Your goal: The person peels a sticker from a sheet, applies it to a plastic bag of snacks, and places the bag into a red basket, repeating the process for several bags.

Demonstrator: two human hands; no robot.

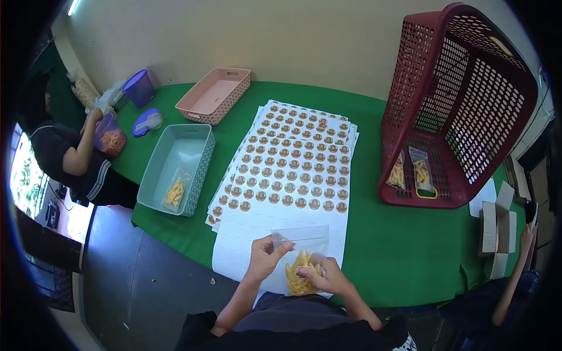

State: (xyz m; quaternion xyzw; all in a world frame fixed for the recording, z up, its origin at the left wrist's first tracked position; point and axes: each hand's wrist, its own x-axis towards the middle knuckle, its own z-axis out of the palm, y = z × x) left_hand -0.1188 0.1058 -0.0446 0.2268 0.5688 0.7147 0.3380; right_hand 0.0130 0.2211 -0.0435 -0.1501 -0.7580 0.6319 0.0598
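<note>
A clear zip bag of yellow snack sticks is held between both hands over the front edge of the sheets. My left hand pinches the bag's upper left part, thumb against the plastic. My right hand is closed on the bag's right side, its thumb at a small round sticker on the front. Under the hands lie white sticker sheets with rows of round brown labels; the nearest rows are bare backing. The fingers behind the bag are partly hidden.
A teal basket at left holds one snack bag; a pink basket stands behind it. At right, a tipped maroon crate contains snack bags. A co-worker handles a purple tub. Another person's arm is near an open carton.
</note>
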